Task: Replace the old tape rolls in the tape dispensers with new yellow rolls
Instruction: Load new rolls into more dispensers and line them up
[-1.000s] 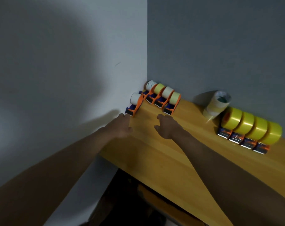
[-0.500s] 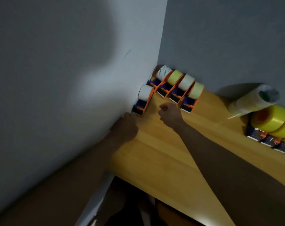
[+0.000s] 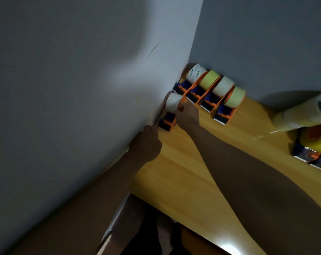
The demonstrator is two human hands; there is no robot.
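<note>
A blue and orange tape dispenser (image 3: 167,122) holding a white roll (image 3: 172,102) stands against the left wall on the wooden table (image 3: 189,173). My right hand (image 3: 188,115) is on its orange side, fingers curled at the roll. Pressed against the wall, my left hand (image 3: 146,144) has its fingertips at the dispenser's front end; its grip is hidden. Behind, several more dispensers (image 3: 211,100) stand in a row with white and pale yellow rolls. At the right edge, bright yellow rolls (image 3: 319,142) sit in dispensers.
A tilted stack of pale used rolls (image 3: 301,115) leans over the yellow rolls at the right. Grey walls meet in the corner behind the dispenser row. The table's front edge drops to a dark space below.
Both hands have moved forward towards the corner. My right hand has gone from hovering over the table to touching the nearest dispenser, and my left hand has reached its front end. The view moved closer.
</note>
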